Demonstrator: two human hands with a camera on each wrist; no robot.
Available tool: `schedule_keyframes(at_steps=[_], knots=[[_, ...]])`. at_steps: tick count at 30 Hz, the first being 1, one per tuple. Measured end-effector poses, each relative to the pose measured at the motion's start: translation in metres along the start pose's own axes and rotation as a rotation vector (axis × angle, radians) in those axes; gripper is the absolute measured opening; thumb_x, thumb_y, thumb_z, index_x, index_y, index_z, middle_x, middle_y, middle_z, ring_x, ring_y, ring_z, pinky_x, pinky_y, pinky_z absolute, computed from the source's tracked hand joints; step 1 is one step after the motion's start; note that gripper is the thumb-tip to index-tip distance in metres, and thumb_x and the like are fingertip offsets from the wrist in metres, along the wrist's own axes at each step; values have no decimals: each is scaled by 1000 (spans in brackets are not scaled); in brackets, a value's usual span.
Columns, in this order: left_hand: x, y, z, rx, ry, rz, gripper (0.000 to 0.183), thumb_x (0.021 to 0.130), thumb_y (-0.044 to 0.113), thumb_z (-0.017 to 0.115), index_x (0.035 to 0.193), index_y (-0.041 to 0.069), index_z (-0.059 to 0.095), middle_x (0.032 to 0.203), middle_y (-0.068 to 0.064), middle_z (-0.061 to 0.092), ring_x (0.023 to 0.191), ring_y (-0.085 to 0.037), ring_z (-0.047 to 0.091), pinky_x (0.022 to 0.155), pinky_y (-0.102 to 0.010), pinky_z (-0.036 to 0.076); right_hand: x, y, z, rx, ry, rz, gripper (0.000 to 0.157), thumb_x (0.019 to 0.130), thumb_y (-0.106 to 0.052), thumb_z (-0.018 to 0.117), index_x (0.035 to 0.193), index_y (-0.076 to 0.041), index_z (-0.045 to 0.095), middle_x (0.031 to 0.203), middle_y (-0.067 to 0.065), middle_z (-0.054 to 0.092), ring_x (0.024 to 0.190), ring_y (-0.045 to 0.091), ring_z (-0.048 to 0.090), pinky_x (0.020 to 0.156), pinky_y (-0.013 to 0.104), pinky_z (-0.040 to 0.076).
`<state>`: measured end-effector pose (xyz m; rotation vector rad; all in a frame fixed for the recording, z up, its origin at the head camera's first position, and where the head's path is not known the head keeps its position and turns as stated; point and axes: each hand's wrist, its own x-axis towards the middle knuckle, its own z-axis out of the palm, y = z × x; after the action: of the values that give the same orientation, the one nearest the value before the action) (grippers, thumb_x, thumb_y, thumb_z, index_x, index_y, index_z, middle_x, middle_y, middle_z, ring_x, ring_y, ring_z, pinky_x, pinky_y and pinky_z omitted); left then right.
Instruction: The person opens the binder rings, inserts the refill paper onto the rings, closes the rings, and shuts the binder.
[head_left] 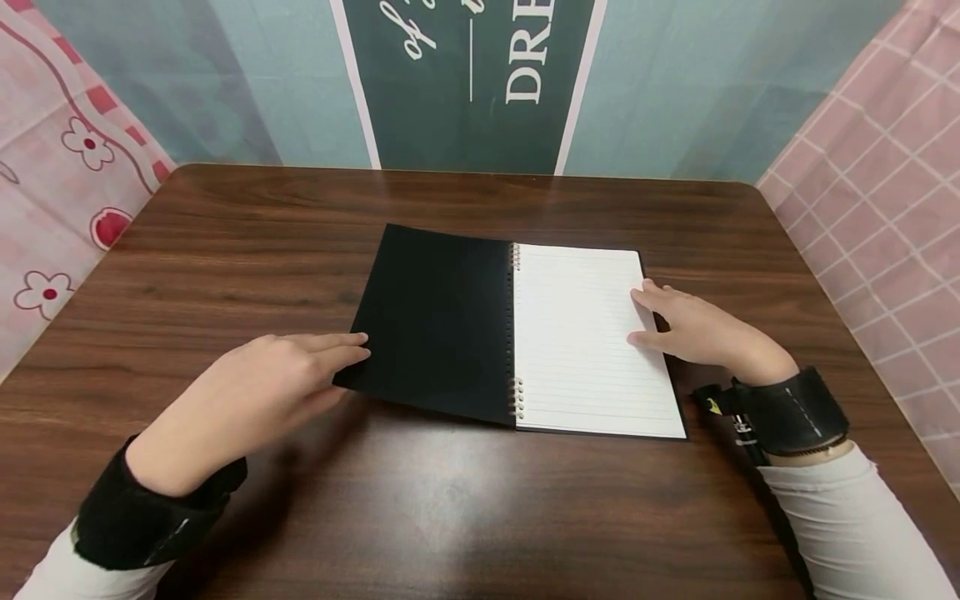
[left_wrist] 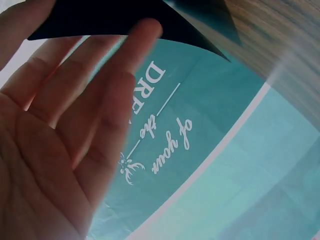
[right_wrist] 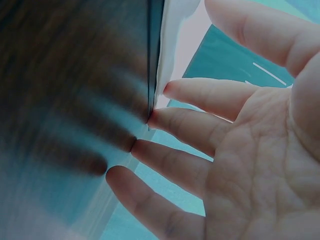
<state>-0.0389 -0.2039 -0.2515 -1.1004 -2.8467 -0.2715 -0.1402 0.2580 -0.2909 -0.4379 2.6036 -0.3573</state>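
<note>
A spiral notebook lies open on the table, its black cover (head_left: 442, 321) to the left and a white lined page (head_left: 585, 342) to the right. My left hand (head_left: 277, 383) holds the cover at its lower left edge, fingers on top and thumb underneath. That edge is slightly raised off the table. In the left wrist view, the black cover (left_wrist: 105, 17) passes between the thumb and fingers, with one fingertip under it. My right hand (head_left: 697, 329) rests at the page's right edge, thumb and index finger on the paper. The right wrist view shows its other fingertips touching the table, fingers spread.
The dark wooden table (head_left: 450, 517) reflects light in front of the notebook. Behind it hangs a teal cloth (head_left: 675, 83) with white lettering. A flowered pink cloth (head_left: 45, 192) is at the left and a pink checked one (head_left: 892, 192) at the right.
</note>
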Motion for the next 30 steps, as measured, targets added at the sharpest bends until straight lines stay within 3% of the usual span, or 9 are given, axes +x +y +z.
schedule_keyframes(at_steps=[3,6,11,14,17,21,30], knots=[[1,-2,-1,-65,30,39,45,79,11,83,122,9,69,129,-8,68,66,1,60,61,-24,51,-1,1,0,4,-3,2,78,98,-34,61,153,9,24,159,36,11,145,57,13,113,68,18],[2,-6,-1,-114,68,86,46,78,11,83,121,10,70,129,-7,68,63,6,50,59,-19,46,-1,2,0,11,-4,3,78,98,-33,61,153,9,23,159,36,10,145,57,13,113,68,17],[4,-11,-3,-176,112,132,43,80,19,83,121,11,70,129,-7,68,78,0,63,62,-16,45,0,3,0,13,-6,0,79,99,-34,61,153,8,23,159,36,9,145,57,12,113,68,17],[5,-12,-5,-209,135,151,39,90,38,70,120,13,70,129,-5,68,92,-7,70,65,-12,44,0,3,0,17,-8,1,80,98,-35,61,153,8,22,159,36,9,146,57,11,114,68,16],[7,-13,-7,-236,156,173,44,95,48,56,119,14,71,129,-5,68,97,-9,71,67,-10,43,0,3,0,23,-11,2,80,98,-34,61,154,8,21,160,35,8,146,56,11,114,68,16],[10,-13,-11,-263,168,193,39,95,44,60,119,15,70,130,-4,68,100,-10,71,70,-11,46,0,3,0,29,-13,0,80,98,-34,61,154,7,21,160,34,8,146,56,11,114,68,15],[17,-7,-20,-298,184,193,43,98,47,53,121,16,70,134,-4,65,101,-9,69,66,-10,41,0,2,0,22,-7,-6,80,98,-34,61,154,8,22,160,36,8,146,57,11,114,68,16]])
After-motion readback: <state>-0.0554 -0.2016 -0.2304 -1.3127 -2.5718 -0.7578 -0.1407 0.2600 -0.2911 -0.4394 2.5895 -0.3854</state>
